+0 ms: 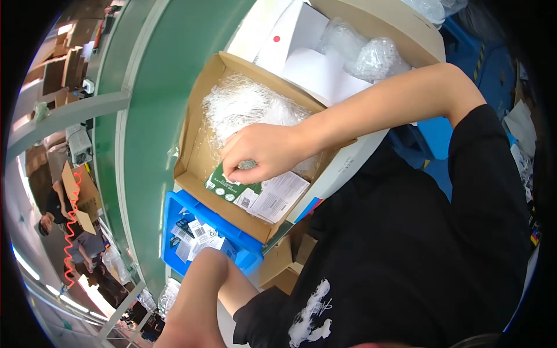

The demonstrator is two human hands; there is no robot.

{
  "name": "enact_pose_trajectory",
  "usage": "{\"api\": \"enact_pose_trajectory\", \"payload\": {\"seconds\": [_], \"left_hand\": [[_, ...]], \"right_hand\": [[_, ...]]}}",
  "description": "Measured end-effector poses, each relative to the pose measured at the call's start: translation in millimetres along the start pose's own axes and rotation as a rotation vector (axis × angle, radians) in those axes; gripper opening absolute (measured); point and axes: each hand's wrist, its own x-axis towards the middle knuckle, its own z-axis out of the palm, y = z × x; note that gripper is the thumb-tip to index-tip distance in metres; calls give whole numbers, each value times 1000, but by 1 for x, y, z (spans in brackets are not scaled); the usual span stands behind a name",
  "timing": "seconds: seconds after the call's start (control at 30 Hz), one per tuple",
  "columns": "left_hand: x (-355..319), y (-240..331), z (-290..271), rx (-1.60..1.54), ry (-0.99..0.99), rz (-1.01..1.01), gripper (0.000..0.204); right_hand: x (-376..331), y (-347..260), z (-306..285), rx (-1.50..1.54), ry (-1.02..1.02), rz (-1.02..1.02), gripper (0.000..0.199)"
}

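My right hand point(258, 153) reaches over a shallow cardboard box point(185, 156), its thumb and fingers curled together in a pinch. What lies between the fingertips, if anything, is too small to make out. Just beneath it is a green printed card or packet point(223, 188), partly covered by the hand. White label sheets point(278, 197) with printing lie beside it in the box. White shredded paper filler point(238, 107) fills the far part. My left arm point(194, 296) is bent at the lower edge, elbow near a blue bin point(249, 264); my left hand is outside the picture.
Small white labelled pieces point(200, 232) lie in the blue bin. A green tabletop point(168, 87) runs along the left. Behind the box are a white carton point(301, 29) and clear plastic bags point(374, 58). A red coiled hose point(71, 232) and people appear far left.
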Motion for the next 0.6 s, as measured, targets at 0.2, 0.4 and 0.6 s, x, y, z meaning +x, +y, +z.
{"api": "enact_pose_trajectory", "payload": {"seconds": [0.2, 0.4, 0.6], "left_hand": [[8, -16, 8, -1088, -191, -8, 36], [13, -28, -10, -740, -736, 203, 24], [13, -14, -7, -944, -225, 57, 27]], "right_hand": [[6, -2, 6, 67, -16, -2, 14], [-3, 3, 1, 24, -4, 7, 15], [9, -4, 10, 64, -41, -5, 14]]}}
